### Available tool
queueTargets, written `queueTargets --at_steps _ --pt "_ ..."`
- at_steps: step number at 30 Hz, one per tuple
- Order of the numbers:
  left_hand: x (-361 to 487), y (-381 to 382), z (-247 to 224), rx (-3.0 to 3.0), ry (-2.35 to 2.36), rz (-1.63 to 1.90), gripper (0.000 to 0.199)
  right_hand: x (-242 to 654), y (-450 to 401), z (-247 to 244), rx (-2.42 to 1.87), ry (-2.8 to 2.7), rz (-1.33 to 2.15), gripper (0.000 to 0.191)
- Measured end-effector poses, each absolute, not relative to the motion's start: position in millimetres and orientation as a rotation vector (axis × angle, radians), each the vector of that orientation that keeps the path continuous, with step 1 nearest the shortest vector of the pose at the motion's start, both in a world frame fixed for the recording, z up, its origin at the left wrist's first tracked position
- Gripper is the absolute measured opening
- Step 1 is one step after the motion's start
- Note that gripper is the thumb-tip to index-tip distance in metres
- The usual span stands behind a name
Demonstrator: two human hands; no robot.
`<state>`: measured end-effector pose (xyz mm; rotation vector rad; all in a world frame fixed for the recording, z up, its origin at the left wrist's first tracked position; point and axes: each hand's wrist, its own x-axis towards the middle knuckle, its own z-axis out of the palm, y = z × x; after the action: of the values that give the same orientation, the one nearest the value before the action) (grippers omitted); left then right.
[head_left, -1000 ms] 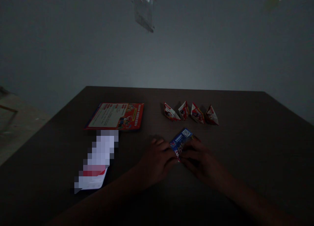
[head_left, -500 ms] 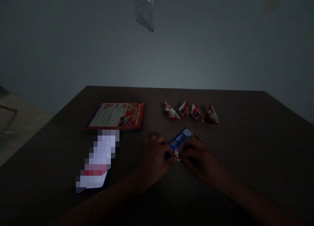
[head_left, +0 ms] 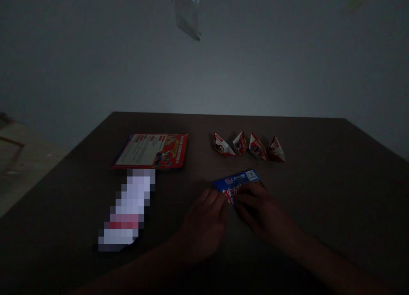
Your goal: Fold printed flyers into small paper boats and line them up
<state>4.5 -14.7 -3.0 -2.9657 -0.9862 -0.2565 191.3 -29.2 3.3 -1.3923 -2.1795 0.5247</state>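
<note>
A blue printed paper (head_left: 236,179) with a QR code at its far right corner and some red near its front edge lies on the dark table. My left hand (head_left: 206,222) is closed on the paper's near left edge, fingers curled together. My right hand (head_left: 265,212) pinches the near right part of the paper, its fingertips covering some of the print. Both hands are close together, and the fold under the fingertips is too dark to make out.
Several small folded red-and-white paper pieces (head_left: 257,146) stand in a row behind the paper. A stack of red printed sheets (head_left: 172,152) lies at the back left of the table (head_left: 198,123). A lit, pixelated phone (head_left: 132,205) lies in front of it. A transparent bag (head_left: 189,13) hangs above.
The blue paper has turned clockwise, so its far edge lies flatter. My left hand has moved slightly nearer to me and its fingers have curled in more. My right hand has barely moved.
</note>
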Motion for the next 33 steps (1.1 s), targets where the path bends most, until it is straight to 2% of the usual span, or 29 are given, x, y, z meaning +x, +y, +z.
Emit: queueTargets --at_steps 19,33 --pt "7.6 -22.3 -6.2 -2.991 -0.926 -0.297 0.023 194.1 -28.9 -1.1 -1.373 -2.18 0.49 0.014" --pt "6.2 -27.6 -12.3 -2.981 -1.049 -0.255 0.041 193.3 -27.9 -0.4 -1.352 -2.173 0.507 0.017"
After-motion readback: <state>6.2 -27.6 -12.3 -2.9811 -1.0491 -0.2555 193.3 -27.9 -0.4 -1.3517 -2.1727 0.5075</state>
